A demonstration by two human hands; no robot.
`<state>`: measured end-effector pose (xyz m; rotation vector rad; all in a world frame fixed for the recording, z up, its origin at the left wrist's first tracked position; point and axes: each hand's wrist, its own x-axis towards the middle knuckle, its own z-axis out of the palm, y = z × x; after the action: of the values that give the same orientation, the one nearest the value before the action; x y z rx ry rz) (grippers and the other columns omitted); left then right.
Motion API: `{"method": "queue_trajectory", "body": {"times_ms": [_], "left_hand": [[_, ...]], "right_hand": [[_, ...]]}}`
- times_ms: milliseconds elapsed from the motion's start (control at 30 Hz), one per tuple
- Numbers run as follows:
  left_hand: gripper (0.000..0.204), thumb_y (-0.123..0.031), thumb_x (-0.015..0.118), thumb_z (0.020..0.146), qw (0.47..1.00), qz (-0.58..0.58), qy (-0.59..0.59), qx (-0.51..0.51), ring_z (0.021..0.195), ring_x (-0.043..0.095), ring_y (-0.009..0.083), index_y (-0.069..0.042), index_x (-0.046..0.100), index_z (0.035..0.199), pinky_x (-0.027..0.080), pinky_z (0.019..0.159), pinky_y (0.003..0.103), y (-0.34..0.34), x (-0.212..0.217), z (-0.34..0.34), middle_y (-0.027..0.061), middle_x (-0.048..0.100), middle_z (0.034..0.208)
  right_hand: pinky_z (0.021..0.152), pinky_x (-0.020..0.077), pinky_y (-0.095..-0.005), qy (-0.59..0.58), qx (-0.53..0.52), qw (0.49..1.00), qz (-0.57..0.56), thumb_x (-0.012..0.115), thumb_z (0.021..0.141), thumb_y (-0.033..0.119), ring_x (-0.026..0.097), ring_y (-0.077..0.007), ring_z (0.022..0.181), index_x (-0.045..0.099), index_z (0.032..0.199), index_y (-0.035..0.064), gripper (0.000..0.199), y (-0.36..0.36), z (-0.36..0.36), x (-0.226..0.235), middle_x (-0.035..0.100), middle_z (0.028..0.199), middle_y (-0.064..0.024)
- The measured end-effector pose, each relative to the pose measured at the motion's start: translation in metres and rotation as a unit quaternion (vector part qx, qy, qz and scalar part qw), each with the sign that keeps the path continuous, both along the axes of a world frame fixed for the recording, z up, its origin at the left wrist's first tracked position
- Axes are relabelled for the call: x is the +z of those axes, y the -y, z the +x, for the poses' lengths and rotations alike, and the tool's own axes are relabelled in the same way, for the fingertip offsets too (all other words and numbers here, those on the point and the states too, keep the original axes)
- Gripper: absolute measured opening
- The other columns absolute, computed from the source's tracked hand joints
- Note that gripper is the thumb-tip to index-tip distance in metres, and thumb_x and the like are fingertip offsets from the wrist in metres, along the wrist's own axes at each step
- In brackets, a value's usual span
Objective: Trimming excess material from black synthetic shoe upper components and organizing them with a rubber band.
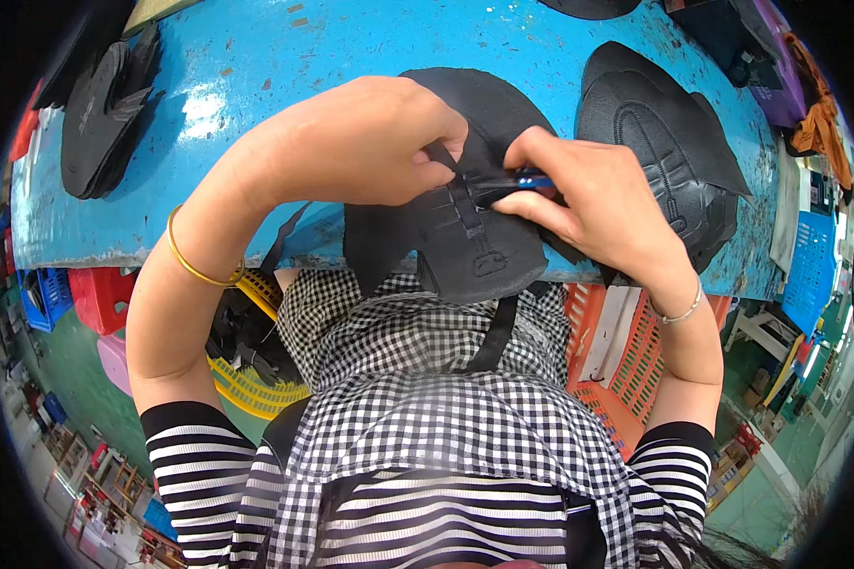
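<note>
A black shoe-upper piece point(489, 114) lies flat near the table's front edge, with a narrow stitched strap point(467, 211) running down its middle. My left hand point(375, 142) pinches the upper end of that strap between thumb and fingers. From the other side, my right hand point(593, 194) is closed around a small blue-handled tool point(533, 180) that looks like snips. Its dark tip points left and meets the strap beside my left fingertips. My fingers cover most of the tool, so its full shape is hidden.
On the blue table point(275, 66), a pile of black upper pieces point(659, 142) lies to the right, and stacked black pieces point(104, 123) lie far left. Below the front edge are a yellow basket point(256, 389) with black scraps and an orange crate point(640, 379).
</note>
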<state>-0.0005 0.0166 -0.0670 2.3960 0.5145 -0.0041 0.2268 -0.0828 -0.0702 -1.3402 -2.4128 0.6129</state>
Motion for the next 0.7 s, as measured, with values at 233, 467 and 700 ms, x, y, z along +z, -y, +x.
{"method": "queue_trajectory", "body": {"times_ms": [233, 467, 700], "left_hand": [[0.013, -0.011, 0.066, 0.083, 0.994, 0.038, 0.099, -0.01, 0.07, 0.059, 0.0341, -0.003, 0.064, 0.093, 0.048, 0.067, 0.039, -0.004, -0.014, -0.005, 0.0147, 0.064, 0.077], [0.012, -0.019, 0.066, 0.092, 0.954, -0.232, 0.093, 0.167, 0.058, 0.044, 0.0045, -0.007, 0.066, 0.097, 0.034, 0.052, 0.022, -0.009, 0.007, -0.019, -0.0035, 0.053, 0.068], [0.016, -0.025, 0.067, 0.093, 0.918, -0.163, 0.231, 0.277, 0.054, 0.034, -0.0032, -0.01, 0.067, 0.098, 0.022, 0.048, 0.017, -0.034, 0.026, -0.04, -0.0119, 0.05, 0.069]], "right_hand": [[0.056, 0.0481, -0.0395, 0.03, -0.019, 0.999, 0.004, 0.066, 0.091, 0.035, 0.065, -0.0285, 0.068, 0.058, 0.093, 0.0083, 0.028, -0.008, -0.013, -0.005, 0.066, 0.072, -0.0081], [0.059, 0.051, -0.0373, 0.007, -0.032, 0.999, 0.009, 0.068, 0.085, 0.02, 0.067, -0.0262, 0.072, 0.058, 0.097, 0.0088, 0.02, 0.012, -0.021, 0.014, 0.067, 0.084, -0.007], [0.045, 0.0469, -0.0264, 0.277, 0.009, 0.951, 0.135, 0.068, 0.083, 0.023, 0.059, -0.0129, 0.053, 0.061, 0.112, 0.0004, 0.038, 0.06, -0.076, -0.001, 0.061, 0.126, -0.0261]]}}
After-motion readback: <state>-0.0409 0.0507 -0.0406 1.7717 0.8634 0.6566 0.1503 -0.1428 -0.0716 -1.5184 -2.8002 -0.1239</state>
